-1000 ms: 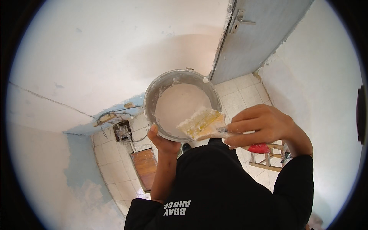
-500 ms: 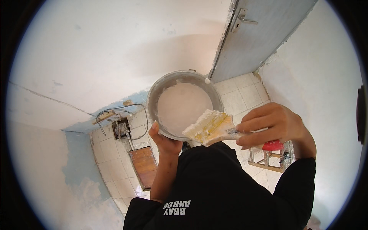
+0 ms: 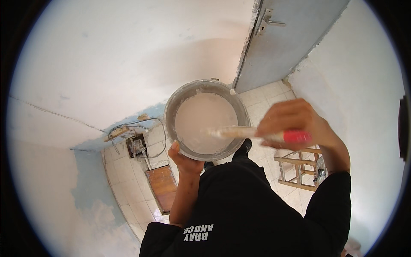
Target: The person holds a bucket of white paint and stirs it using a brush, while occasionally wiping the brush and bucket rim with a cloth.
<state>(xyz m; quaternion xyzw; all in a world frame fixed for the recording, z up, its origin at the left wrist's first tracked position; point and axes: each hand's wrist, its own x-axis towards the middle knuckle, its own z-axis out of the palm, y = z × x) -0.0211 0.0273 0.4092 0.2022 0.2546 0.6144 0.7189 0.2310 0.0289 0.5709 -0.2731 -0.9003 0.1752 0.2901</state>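
My left hand (image 3: pixel 186 162) grips the near-left rim of a round grey bucket (image 3: pixel 172 112), thumb on top and fingers beneath. Inside lies pale, creamy paint (image 3: pixel 205 118). A wide paintbrush (image 3: pixel 242 132) with a red handle end is held in my right hand (image 3: pixel 291 122), fingers closed round the handle. Its bristles reach over the right part of the bucket, seen edge-on and smeared by motion. Whether the tip touches the paint, I cannot tell.
A grey door (image 3: pixel 287 43) with a metal handle stands ahead right. White walls (image 3: pixel 107 51) run along the left and right. On the tiled floor are a wooden stool frame (image 3: pixel 299 171), a brown wooden board (image 3: pixel 162 186) and a loose cable (image 3: pixel 165 139) by the left wall.
My right hand has turned the brush from flat to edge-on and moved it left, over the bucket's paint. My left hand and the bucket have hardly moved.
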